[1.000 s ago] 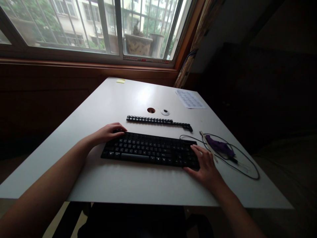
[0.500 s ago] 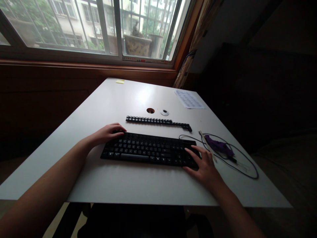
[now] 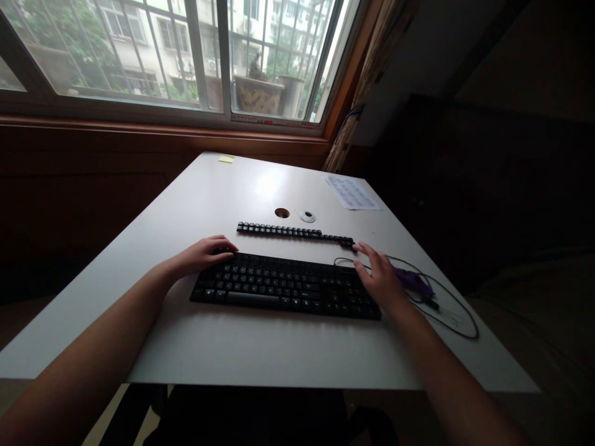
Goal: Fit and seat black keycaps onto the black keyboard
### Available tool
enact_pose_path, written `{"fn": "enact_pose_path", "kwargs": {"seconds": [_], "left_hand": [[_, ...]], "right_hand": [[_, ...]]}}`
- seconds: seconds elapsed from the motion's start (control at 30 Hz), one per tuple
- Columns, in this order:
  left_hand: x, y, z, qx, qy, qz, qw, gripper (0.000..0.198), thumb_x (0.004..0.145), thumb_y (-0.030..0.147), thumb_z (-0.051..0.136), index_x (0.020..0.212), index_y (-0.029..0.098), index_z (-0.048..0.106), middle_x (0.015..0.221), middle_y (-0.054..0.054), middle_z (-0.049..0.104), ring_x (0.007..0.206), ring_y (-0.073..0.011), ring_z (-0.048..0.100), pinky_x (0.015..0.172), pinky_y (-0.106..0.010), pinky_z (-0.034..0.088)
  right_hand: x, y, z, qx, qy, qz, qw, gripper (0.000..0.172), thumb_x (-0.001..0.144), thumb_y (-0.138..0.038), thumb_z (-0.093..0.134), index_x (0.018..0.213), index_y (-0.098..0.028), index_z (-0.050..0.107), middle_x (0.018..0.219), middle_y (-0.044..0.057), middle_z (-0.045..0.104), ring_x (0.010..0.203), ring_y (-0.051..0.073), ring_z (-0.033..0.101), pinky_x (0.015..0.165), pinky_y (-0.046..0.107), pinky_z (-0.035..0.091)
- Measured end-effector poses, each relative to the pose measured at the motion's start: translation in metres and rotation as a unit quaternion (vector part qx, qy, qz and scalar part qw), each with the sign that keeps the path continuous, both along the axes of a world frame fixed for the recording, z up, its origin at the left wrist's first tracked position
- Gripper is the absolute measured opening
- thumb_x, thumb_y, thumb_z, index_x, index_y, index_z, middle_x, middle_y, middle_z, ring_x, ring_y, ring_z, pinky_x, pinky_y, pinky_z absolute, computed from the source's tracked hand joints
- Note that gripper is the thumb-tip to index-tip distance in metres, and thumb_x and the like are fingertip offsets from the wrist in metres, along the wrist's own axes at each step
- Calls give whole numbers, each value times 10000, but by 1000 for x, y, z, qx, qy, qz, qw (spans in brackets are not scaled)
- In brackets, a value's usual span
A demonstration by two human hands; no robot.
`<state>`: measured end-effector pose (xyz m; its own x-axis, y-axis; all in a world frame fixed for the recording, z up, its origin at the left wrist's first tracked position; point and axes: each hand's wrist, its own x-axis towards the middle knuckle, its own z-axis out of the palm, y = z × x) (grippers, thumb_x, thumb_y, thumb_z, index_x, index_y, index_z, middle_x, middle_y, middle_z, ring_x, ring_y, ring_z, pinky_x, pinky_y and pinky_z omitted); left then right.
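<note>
A black keyboard lies on the white table in front of me. My left hand rests on its far left corner, fingers curled over the edge. My right hand hovers over the keyboard's far right corner, fingers stretched out toward the right end of a row of loose black keycaps lined up behind the keyboard. It holds nothing.
A black cable loop with a purple object lies at the right of the keyboard. A round hole and a white cap sit mid-table, a printed sheet far right, a yellow note at the back.
My right hand has moved from the keyboard's near right corner forward to its far right corner, toward the end of the keycap row. The left hand has stayed put.
</note>
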<state>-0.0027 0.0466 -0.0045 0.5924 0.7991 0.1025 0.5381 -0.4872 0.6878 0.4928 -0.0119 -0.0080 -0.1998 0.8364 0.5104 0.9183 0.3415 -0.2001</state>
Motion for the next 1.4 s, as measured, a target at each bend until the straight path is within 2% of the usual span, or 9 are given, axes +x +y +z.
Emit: {"fn": "enact_pose_path", "kwargs": {"seconds": [0.13, 0.3, 0.57, 0.7, 0.93, 1.13, 1.4], "left_hand": [[0, 0, -1, -2, -3, -2, 1000, 396, 956, 543, 524, 1122, 236, 712, 1131, -72, 659, 1043, -242, 630, 955, -373, 509], [0, 1, -2, -3, -6, -9, 1000, 377, 957, 519, 531, 1126, 234, 710, 1135, -78, 654, 1044, -244, 626, 951, -379, 509], [-1, 2, -4, -4, -13, -9, 1000, 350, 961, 495, 535, 1131, 244, 710, 1138, -78, 653, 1048, -241, 626, 952, -385, 510], [0, 1, -3, -2, -14, -9, 1000, 328, 966, 470, 542, 1123, 237, 711, 1129, -73, 653, 1044, -232, 628, 954, -374, 506], [1, 1, -3, 1, -14, -9, 1000, 337, 966, 480, 542, 1124, 235, 710, 1128, -71, 653, 1046, -233, 629, 954, -366, 505], [0, 1, -3, 3, -14, -9, 1000, 367, 962, 509, 536, 1115, 227, 715, 1129, -67, 660, 1040, -235, 634, 948, -357, 508], [-1, 2, -4, 5, -15, -7, 1000, 370, 959, 514, 535, 1119, 235, 717, 1136, -72, 664, 1043, -239, 637, 952, -369, 511]], "right_hand": [[6, 37, -10, -12, -46, -23, 999, 481, 940, -272, 442, 1413, -208, 496, 1334, 100, 649, 1229, 292, 567, 1077, 498, 457], [8, 56, -25, -21, -79, -36, 996, 475, 912, -260, 458, 1373, -190, 549, 1314, 131, 654, 1222, 316, 573, 1048, 534, 468], [10, 56, -30, -26, -102, -34, 994, 442, 917, -219, 431, 1328, -169, 587, 1338, 135, 636, 1292, 298, 530, 1077, 510, 446], [8, 53, -29, -27, -109, -27, 993, 406, 925, -246, 462, 1294, -201, 625, 1326, 121, 643, 1279, 301, 537, 1050, 507, 463], [3, 55, -21, -40, -92, 37, 994, 338, 949, -266, 485, 1226, -220, 673, 1224, 91, 703, 1188, 291, 570, 1032, 488, 441], [4, 60, -15, -75, -96, 50, 991, 244, 935, -249, 513, 1060, -242, 722, 1091, 61, 741, 1015, 263, 632, 928, 436, 486], [5, 61, -13, -86, -86, 52, 991, 183, 913, -276, 562, 1011, -238, 712, 1048, 66, 728, 993, 264, 642, 900, 426, 504]]}}
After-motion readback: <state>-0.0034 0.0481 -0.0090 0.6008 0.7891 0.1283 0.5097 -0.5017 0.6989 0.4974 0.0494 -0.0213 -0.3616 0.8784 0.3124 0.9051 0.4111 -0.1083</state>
